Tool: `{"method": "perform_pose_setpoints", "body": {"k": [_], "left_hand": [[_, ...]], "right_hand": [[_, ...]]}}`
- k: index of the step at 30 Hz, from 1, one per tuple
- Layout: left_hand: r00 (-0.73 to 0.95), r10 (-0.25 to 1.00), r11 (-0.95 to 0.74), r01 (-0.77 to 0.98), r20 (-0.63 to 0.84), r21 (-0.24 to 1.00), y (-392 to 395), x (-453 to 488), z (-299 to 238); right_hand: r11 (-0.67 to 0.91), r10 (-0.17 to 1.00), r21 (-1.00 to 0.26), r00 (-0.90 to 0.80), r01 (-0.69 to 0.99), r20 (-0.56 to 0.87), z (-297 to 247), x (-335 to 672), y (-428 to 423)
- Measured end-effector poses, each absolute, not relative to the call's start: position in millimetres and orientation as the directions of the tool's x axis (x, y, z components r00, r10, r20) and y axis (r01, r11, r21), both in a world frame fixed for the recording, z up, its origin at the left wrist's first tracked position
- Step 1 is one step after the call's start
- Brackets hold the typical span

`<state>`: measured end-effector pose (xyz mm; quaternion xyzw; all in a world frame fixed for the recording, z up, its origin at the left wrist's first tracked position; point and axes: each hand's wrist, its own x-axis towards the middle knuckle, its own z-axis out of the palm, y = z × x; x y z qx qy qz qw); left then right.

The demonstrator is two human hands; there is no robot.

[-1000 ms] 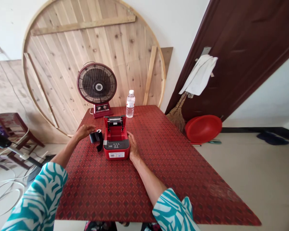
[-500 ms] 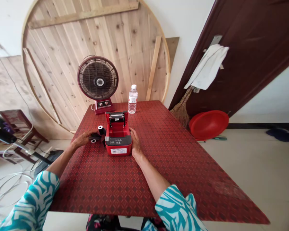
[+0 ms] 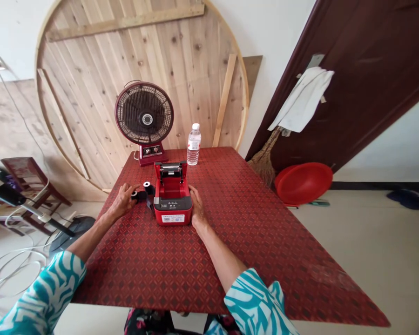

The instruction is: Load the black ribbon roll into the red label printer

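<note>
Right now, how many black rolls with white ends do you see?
2: one roll at the left hand, another roll beside the red machine. More could be hidden.

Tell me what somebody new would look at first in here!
Probably the huge round wooden panel first, standing against the wall behind the red patterned table. Next comes the bright red machine with its lid up on the table: the right hand rests against its side, the left hand is at the black rolls beside it. A red basin by the door on the right stands out too.
</note>
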<state>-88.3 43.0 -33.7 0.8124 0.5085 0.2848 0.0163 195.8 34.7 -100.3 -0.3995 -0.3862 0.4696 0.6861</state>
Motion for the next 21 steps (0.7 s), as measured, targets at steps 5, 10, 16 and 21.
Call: {"method": "perform_pose_setpoints", "body": {"k": [5,10,16,21], "left_hand": [[0.379,0.809,-0.517,0.822,0.449,0.237,40.0,-91.6,-33.5],[0.392,0.821,-0.529,0.795,0.414,0.297,43.8,-96.0,-27.3],[0.208,0.927,-0.330,0.847,0.311,0.416,59.2,-68.1,3.5],[0.130,0.991,-0.131,0.919,0.029,0.371,80.2,-40.1,11.0]], "right_hand": [[0.228,0.955,-0.915,0.261,-0.334,0.143,-98.0,195.9,33.8],[0.237,0.953,-0.913,0.263,-0.333,0.151,-97.9,195.4,33.2],[0.197,0.961,-0.908,0.258,-0.370,0.103,-93.1,194.8,32.0],[0.197,0.961,-0.913,0.254,-0.358,0.108,-93.4,196.4,32.6]]}}
